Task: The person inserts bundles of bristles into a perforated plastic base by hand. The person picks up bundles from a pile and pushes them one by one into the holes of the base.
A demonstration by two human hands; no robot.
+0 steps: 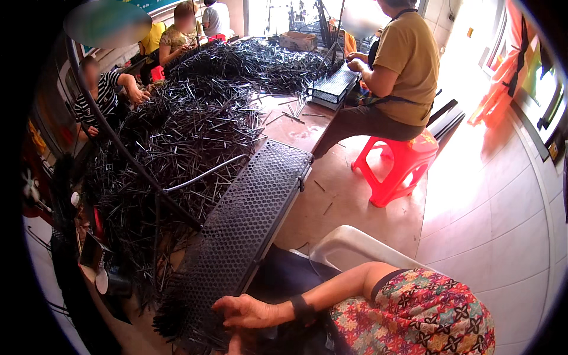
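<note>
My right hand [254,312], with a black band at the wrist, comes in from the lower right over the near end of a long black perforated tray [254,201]. Its fingers are bent and apart, with nothing visible between them. Only one finger or thumb of my left hand [235,344] shows at the bottom edge; the rest is cut off. Beside my hands, thin black sticks [177,307] crowd the tray's near end, many of them bunched closely. The tray's rows of round holes run away toward the far right.
A large heap of loose black sticks [183,136] covers the table left of the tray. A bent metal rod [207,171] and dark frame cross it. A person in a tan shirt [408,59] sits on a red stool [396,165] by another perforated tray [334,83]. Other people sit farther left.
</note>
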